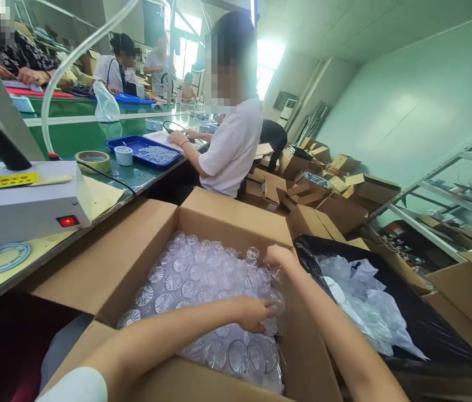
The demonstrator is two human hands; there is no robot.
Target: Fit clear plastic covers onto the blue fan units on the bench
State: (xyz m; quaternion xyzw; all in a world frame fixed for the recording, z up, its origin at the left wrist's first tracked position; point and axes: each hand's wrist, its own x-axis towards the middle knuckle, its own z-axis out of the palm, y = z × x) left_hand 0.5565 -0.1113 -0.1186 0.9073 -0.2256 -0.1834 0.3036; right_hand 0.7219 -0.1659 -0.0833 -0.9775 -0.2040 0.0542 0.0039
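Observation:
An open cardboard box (pixel 234 215) in front of me is filled with rows of clear round plastic pieces (pixel 173 282), many with a ray pattern on their round ends. My left hand (pixel 255 314) reaches across the box to its right side. Its fingers are closed at a clear round plastic piece (pixel 277 301), slightly blurred. Farther back, my right hand (pixel 280 257) is at the inner right wall with its fingers bent together among the clear pieces. What lies between those fingers is hidden. Another clear round piece (pixel 253 254) stands just left of it.
Right of the box, a black-lined carton (pixel 420 329) holds crumpled clear bags (pixel 370 301). On the left bench are a white machine (pixel 27 195) with a lit red switch, a tape roll (pixel 94 162) and a blue tray (pixel 156 153). A co-worker (pixel 234 139) sits ahead; cartons crowd behind.

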